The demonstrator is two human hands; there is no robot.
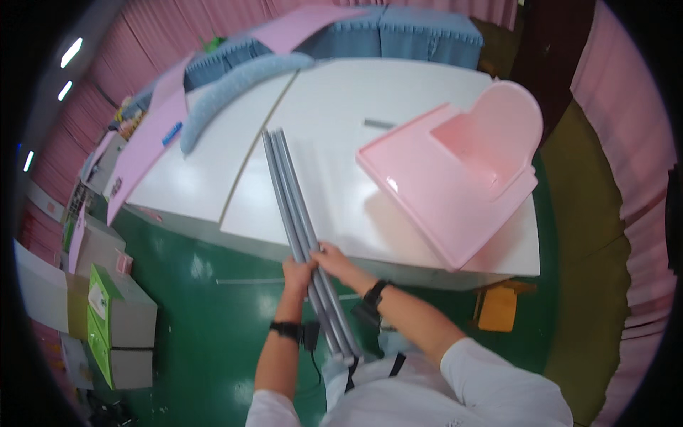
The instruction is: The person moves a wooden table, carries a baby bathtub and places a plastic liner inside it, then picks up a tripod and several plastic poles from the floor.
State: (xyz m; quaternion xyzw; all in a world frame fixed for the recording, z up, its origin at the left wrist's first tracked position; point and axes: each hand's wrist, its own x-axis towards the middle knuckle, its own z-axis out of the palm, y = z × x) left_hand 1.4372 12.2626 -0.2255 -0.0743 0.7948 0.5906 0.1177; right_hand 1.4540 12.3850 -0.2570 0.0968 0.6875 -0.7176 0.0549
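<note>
A bundle of long grey tubes (288, 188) slants from the white table (327, 171) down toward my body. My left hand (297, 275) is closed around the tubes near their middle. Just above and to the right, my right hand (331, 259) also grips the bundle, its fingers partly hidden. The tubes' far ends are over the tabletop, and their near ends reach my waist. To the right, a pink plastic piece (420, 185) with a raised rounded back, like a child's seat, lies on the table. Behind it sits a short grey piece (379, 124).
A curved light-blue bolster (235, 89) lies on the table's far left, with a blue object (171, 133) beside it on a pink sheet (151, 146). Blue-covered tables (427, 39) stand behind. An orange chair (497, 309) is below the table's right edge; a green-fronted cabinet (131, 327) stands left.
</note>
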